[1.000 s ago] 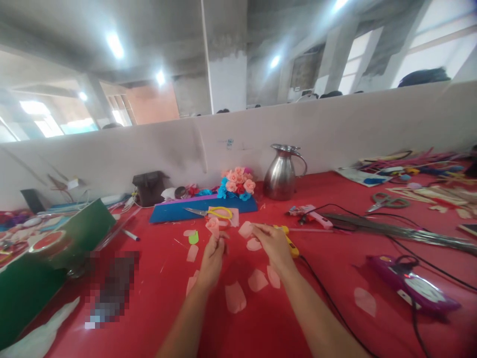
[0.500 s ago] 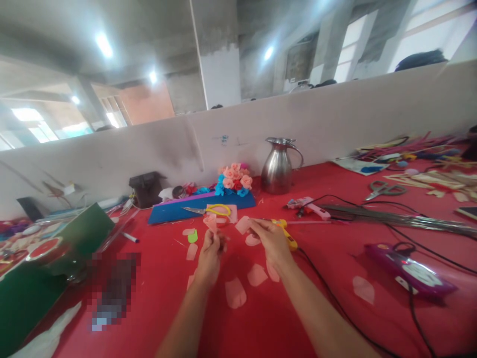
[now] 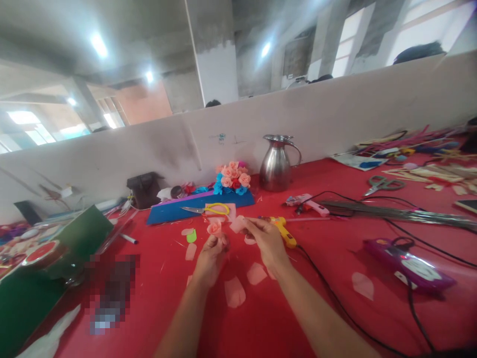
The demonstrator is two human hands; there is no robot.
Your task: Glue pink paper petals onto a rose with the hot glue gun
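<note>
A small pink paper rose (image 3: 214,228) is pinched upright in my left hand (image 3: 211,258), its bloom above the fingers. Between thumb and fingers, my right hand (image 3: 267,241) holds a loose pink paper petal (image 3: 238,224), close to the rose on its right. Several cut petals lie flat on the red table, among them a large petal (image 3: 235,292) below my hands and another petal (image 3: 257,274) beside it. A yellow glue gun (image 3: 285,233) lies just behind my right hand, partly covered by it. Yellow-handled scissors (image 3: 216,209) rest beyond my hands on a blue board (image 3: 167,214).
A bunch of finished paper roses (image 3: 233,177) and a steel jug (image 3: 276,164) stand by the low wall. On the right are a pink glue gun (image 3: 315,206), grey scissors (image 3: 383,184) and a purple power strip (image 3: 410,268) with cables. A green board (image 3: 85,231) leans left.
My right hand has brought the petal left, nearer the rose. The rose in my left hand has turned so its open bloom shows. The view has shifted slightly.
</note>
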